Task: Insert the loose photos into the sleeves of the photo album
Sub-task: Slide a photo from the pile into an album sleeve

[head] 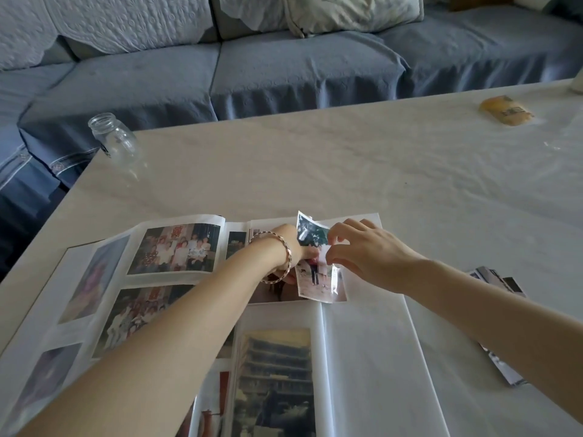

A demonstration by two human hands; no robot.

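An open photo album (362, 357) lies on the pale table, its left page filled with photos and its right page partly white. Over the upper right page, my left hand (290, 244), a bracelet on its wrist, holds a dark loose photo (310, 233) that stands tilted up. My right hand (362, 250) pinches the edge of a clear sleeve (325, 253) beside it. Below them a second photo (315, 279) of standing people lies half in glossy plastic. A pile of loose photos (498, 282) lies to the right, partly hidden by my right forearm.
A clear glass jar (115, 140) stands at the table's far left corner. A yellowish packet (506, 114) lies at the far right. A blue-grey sofa (284, 64) runs behind the table (315, 165).
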